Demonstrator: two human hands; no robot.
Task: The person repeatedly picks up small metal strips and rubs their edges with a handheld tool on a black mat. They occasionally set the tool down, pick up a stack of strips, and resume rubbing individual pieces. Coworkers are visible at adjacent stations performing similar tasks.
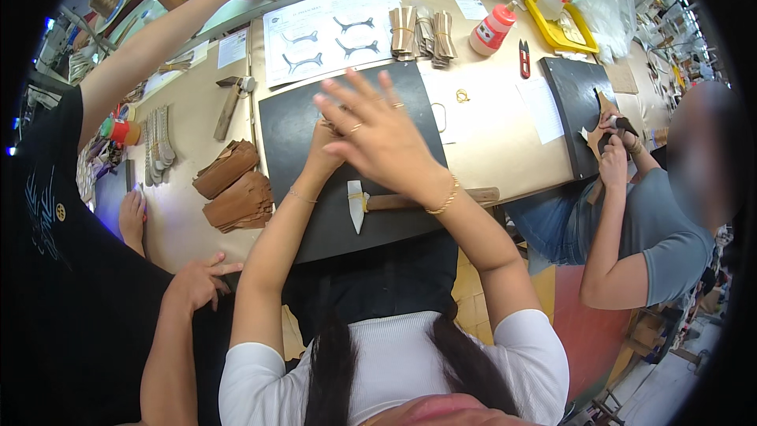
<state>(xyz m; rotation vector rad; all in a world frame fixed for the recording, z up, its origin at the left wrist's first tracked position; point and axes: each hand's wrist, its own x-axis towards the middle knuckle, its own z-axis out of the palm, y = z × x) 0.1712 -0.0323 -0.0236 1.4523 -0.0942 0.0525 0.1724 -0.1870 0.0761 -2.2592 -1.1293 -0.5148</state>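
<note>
My right hand [386, 138] is raised over the black work board [378, 235], open with its fingers spread. Behind it is my left hand [322, 156]; its fingers are mostly hidden, and a small brown patch shows beside them that I cannot make out. A hammer [357, 203] lies on the board, its wooden handle pointing right and passing under my right forearm. Left of the board sit two stacks of brown leather pieces [236, 199]. A printed sheet with drawings of forked shapes [327, 38] lies beyond the board.
Bundled strips [424, 35], a red-and-white bottle [494, 30], red thread snips [524, 60] and a yellow tray [587, 46] stand farther back. Another hammer [228, 109] lies left. A person in black [47, 268] reaches across at left; a co-worker [670, 244] handles tan leather at right.
</note>
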